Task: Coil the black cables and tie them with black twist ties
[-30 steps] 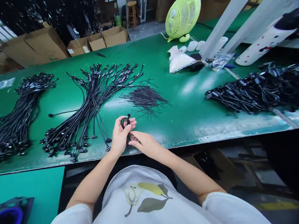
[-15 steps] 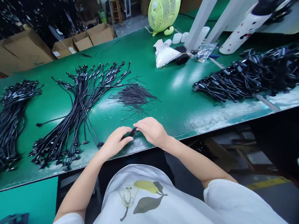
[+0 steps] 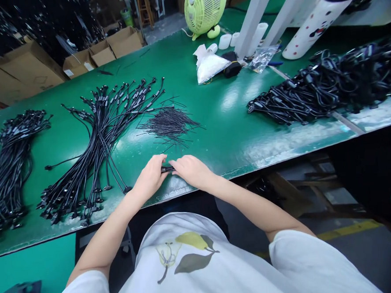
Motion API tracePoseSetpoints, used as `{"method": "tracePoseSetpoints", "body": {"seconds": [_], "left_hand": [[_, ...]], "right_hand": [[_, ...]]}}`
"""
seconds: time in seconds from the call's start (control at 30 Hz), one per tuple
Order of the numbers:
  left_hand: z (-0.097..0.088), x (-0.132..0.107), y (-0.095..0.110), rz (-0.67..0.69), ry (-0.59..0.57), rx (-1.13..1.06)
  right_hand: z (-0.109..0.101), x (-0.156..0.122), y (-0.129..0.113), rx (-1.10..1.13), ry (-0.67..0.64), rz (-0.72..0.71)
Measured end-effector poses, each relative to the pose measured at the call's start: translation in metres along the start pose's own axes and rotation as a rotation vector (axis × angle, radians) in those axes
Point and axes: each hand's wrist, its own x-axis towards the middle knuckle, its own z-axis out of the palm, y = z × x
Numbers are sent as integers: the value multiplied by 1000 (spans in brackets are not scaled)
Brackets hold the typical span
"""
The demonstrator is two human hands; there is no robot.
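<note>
Black cable (image 3: 167, 169) is lying pinched between the person's two hands, just in from the front edge of a green-topped desk (image 3: 223, 118). The left hand (image 3: 150, 178) and the right hand (image 3: 192, 172) are meeting from either side, close together, with their fingertips clamping the short dark length, and most of it is hidden by the fingers. Just ahead of the hands, a pile of short thin black wires (image 3: 169, 123) is spreading across the desk, and to its left a fanned bundle of black cables with moulded connectors (image 3: 102, 139) is reaching almost to the left hand. Another bundle (image 3: 11, 171) is lying further left, and a tangled heap of black cables (image 3: 311, 88) is sitting to the right. Toward the far end, a white plastic bag (image 3: 210, 66) is resting near a lime-green fan (image 3: 203, 9), and cardboard boxes (image 3: 100, 53) are sitting beyond the desk.
</note>
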Motion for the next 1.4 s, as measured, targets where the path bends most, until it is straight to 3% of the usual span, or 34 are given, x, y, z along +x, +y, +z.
{"method": "tracePoseSetpoints", "body": {"seconds": [0.13, 0.23, 0.33, 0.43, 0.6, 0.7, 0.87, 1.07, 1.2, 1.3, 1.4], "left_hand": [[-15, -2, -6, -11, -53, -26], [-21, -10, -13, -144, -6, -113], [-14, -19, -17, -306, -4, -291], [1, -20, -10, -353, -39, -478], [15, -6, 12, -273, -8, -681], [21, 1, 24, -245, 77, -865], [24, 8, 37, -314, 348, -981], [14, 10, 28, -442, 371, -954], [23, 16, 32, -591, 532, -1084], [30, 27, 36, -606, 645, -1143], [32, 34, 38, -583, 663, -1183]], "right_hand": [[7, -12, 18, 19, -45, 117], [3, -25, 33, 25, -49, 272], [-2, -32, 40, 32, -64, 418], [-4, -31, 33, 69, -75, 389], [0, -24, 4, 200, -29, 294], [6, -16, -7, 190, 43, 296], [9, 1, -19, 72, 162, 307], [6, 5, -24, 198, 265, 236], [14, 11, -22, 11, 258, 286], [20, 20, -21, -68, 260, 326], [26, 25, -22, -4, 244, 332]]}}
